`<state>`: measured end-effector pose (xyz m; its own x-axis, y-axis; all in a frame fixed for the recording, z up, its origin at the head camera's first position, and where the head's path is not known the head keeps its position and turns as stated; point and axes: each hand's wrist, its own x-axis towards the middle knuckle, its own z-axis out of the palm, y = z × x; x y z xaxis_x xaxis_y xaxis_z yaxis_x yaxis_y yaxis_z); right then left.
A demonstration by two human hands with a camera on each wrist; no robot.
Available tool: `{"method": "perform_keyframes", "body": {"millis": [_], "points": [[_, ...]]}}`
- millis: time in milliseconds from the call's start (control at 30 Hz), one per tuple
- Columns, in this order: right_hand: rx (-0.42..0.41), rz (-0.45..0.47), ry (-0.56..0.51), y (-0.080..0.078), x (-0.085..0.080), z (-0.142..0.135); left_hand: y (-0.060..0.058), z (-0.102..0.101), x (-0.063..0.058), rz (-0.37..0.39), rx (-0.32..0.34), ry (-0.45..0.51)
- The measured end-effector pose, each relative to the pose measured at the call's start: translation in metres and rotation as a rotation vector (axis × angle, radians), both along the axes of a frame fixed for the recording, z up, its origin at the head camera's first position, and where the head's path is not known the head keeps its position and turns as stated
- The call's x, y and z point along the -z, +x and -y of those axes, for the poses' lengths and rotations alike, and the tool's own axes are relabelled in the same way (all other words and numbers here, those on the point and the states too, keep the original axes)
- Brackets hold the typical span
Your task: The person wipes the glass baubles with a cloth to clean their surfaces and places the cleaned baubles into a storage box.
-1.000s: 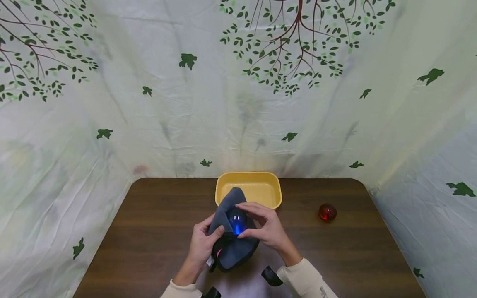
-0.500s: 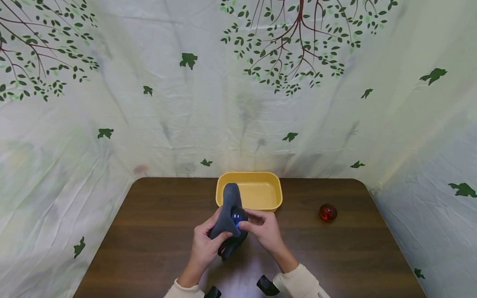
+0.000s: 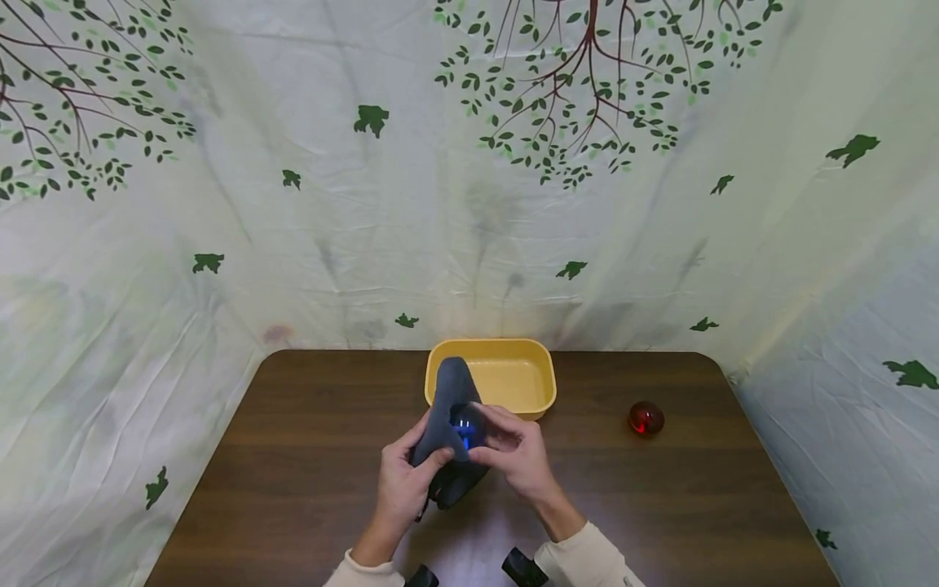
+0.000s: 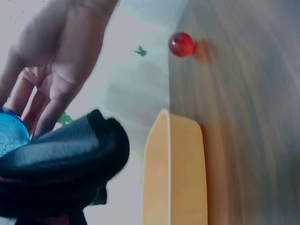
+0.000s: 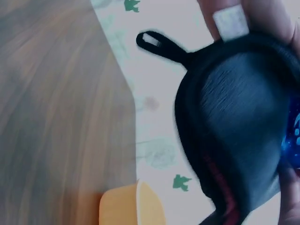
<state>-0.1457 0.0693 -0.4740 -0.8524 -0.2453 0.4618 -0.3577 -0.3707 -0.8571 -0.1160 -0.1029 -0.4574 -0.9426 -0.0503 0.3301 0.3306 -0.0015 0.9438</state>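
My left hand [image 3: 403,477] grips a dark blue-grey soft pouch [image 3: 447,391], thumb on its near face. A translucent blue ball [image 3: 468,428] sits at the pouch's opening, partly inside its folds. The thumb and fingers of my right hand [image 3: 522,456] pinch the ball from the right. In the left wrist view, the pouch [image 4: 61,150] hides part of the ball [image 4: 11,133]. The right wrist view shows the pouch's black edging, a small loop [image 5: 164,48] and a white tag [image 5: 231,22], with the ball [image 5: 294,133] at the frame's edge.
Behind the pouch stands a yellow rectangular tray [image 3: 517,387] at the far edge of the brown wooden table [image 3: 323,456]. A translucent red ball [image 3: 645,418] lies on the table to the right. Leaf-printed cloth [image 3: 440,204] hangs beyond.
The pouch has been turned and folded narrower, its top now more upright. My right hand has come slightly left and stays on the blue ball. The tray and red ball stay put.
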Motion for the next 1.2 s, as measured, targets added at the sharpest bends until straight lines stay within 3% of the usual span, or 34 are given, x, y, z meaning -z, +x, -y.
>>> {"method": "perform_keyframes", "body": {"millis": [100, 200, 300, 500, 633, 767, 867, 967, 1033, 1200], "points": [[-0.015, -0.104, 0.003, -0.002, 0.002, -0.001, 0.002, -0.002, -0.002, 0.087, 0.016, 0.088], [-0.001, -0.123, 0.038, -0.003, 0.003, -0.002, 0.003, -0.002, 0.0, 0.108, 0.033, 0.135], [0.018, -0.039, 0.063, -0.001, 0.003, -0.004, 0.001, 0.001, 0.005, 0.035, 0.055, 0.109], [0.011, 0.164, 0.135, 0.002, -0.002, -0.007, -0.009, 0.008, 0.009, -0.258, 0.122, -0.07], [0.011, 0.208, 0.165, 0.002, -0.003, -0.006, -0.011, 0.01, 0.01, -0.307, 0.122, -0.14], [0.025, 0.185, 0.135, 0.001, -0.004, -0.003, -0.01, 0.007, 0.009, -0.245, 0.077, -0.129], [0.052, 0.149, 0.089, 0.002, -0.004, -0.001, -0.006, 0.002, 0.007, -0.111, 0.036, -0.045], [0.064, 0.09, 0.054, 0.001, -0.003, 0.0, -0.003, -0.003, 0.005, 0.044, 0.022, 0.086], [0.064, 0.025, 0.054, 0.0, -0.002, 0.0, -0.002, -0.004, 0.004, 0.109, 0.03, 0.159], [0.063, -0.088, 0.096, -0.002, -0.001, -0.002, 0.0, -0.005, 0.005, 0.154, 0.053, 0.228]]}}
